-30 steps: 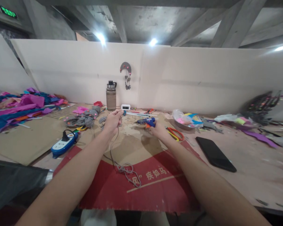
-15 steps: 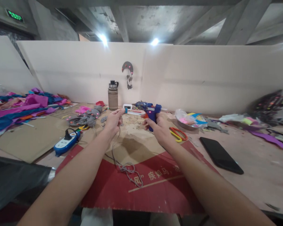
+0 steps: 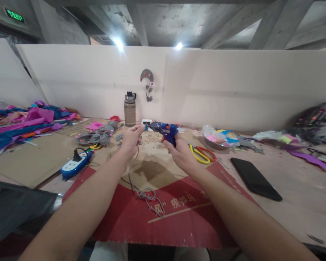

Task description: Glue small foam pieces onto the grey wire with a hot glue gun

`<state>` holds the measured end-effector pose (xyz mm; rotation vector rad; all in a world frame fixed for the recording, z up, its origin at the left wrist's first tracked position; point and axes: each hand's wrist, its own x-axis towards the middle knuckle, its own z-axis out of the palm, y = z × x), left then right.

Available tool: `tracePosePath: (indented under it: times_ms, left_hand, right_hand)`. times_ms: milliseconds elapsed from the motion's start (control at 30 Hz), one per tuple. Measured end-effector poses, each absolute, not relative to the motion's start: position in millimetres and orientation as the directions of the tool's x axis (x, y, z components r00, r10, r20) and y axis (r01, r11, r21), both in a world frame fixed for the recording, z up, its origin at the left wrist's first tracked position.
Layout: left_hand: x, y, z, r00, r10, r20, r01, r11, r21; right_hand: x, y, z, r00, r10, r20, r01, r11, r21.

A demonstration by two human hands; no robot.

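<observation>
My right hand (image 3: 181, 151) is wrapped round the handle of a blue hot glue gun (image 3: 165, 128), whose nozzle points left. My left hand (image 3: 130, 140) pinches a small blue piece (image 3: 146, 127) between thumb and fingertips. The nozzle is right beside this piece; whether they touch I cannot tell. A thin grey cord (image 3: 148, 195) hangs below my left hand and lies in loose coils on the red and tan cardboard (image 3: 184, 224). Orange and yellow handled scissors (image 3: 202, 155) lie just right of my right hand.
Left are a blue-white power strip (image 3: 75, 165), grey felt pieces (image 3: 96, 137) and a colourful fabric heap (image 3: 40, 115). A bottle (image 3: 129, 112) stands at the back, below a hanging moon ornament (image 3: 147, 75). Right lie a metal bowl (image 3: 220, 145) and black phone (image 3: 255, 178).
My right hand has brought the glue gun round and leftward, so its nozzle now meets the area of the small blue piece. My left hand has hardly moved.
</observation>
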<state>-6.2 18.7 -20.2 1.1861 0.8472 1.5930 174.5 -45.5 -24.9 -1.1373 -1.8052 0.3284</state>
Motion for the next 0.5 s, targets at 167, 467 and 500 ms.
tracePosePath:
  times_ms: [167, 467, 500]
  left_hand:
    - [-4.3, 15.5, -18.6, -0.080, 0.947, 0.311, -0.253, -0.321, 0.913]
    - [-2.2, 13.8, -17.7, -0.092, 0.947, 0.308, -0.234, -0.321, 0.918]
    - [-2.4, 14.0, -17.7, -0.094, 0.946, 0.310, -0.237, -0.324, 0.916]
  right_hand:
    - [172.8, -47.8, -24.6, -0.122, 0.803, 0.583, 0.578, 0.535, -0.616]
    - [171.1, -49.9, -23.1, -0.089, 0.789, 0.608, 0.619, 0.522, -0.587]
    - [171.2, -49.8, -23.4, -0.090, 0.791, 0.605, 0.627, 0.517, -0.583]
